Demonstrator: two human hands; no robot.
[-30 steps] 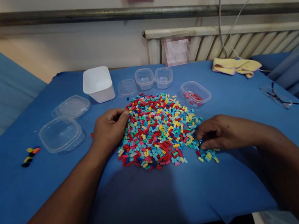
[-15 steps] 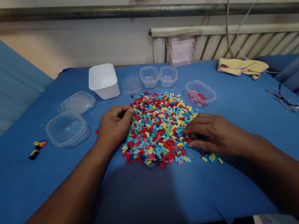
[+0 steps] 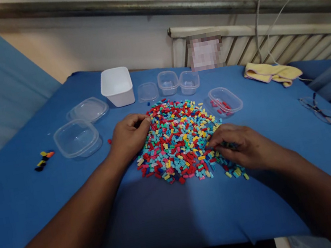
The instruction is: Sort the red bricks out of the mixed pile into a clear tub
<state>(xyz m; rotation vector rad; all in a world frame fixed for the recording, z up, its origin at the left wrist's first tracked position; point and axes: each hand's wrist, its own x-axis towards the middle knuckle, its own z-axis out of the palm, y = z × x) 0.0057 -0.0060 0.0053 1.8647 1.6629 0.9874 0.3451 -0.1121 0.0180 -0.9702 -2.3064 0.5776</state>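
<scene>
A wide heap of small plastic building bricks (image 3: 180, 136) in red, blue, yellow, green and pink lies on the blue cloth. At the heap's left edge is my left hand (image 3: 130, 133), closed, with thumb and forefinger together; whatever is between them is hidden. On the right side of the heap, my right hand (image 3: 241, 142) pinches with thumb and forefinger at what looks like a small red brick. Beyond it stands a clear tub (image 3: 235, 105) holding several red bricks.
Left of the heap are a clear tub (image 3: 76, 140) and a clear lid (image 3: 90, 108). Behind stand a white bin (image 3: 118, 94), a small lid (image 3: 147, 92) and two small tubs (image 3: 168, 81). Black, yellow and orange pieces (image 3: 44, 160), a yellow cloth (image 3: 272, 72) and glasses (image 3: 319, 109) lie outward.
My right thumb and forefinger have come together from being apart over the bricks. My left hand stays at the heap's left edge. The whole view has shifted slightly.
</scene>
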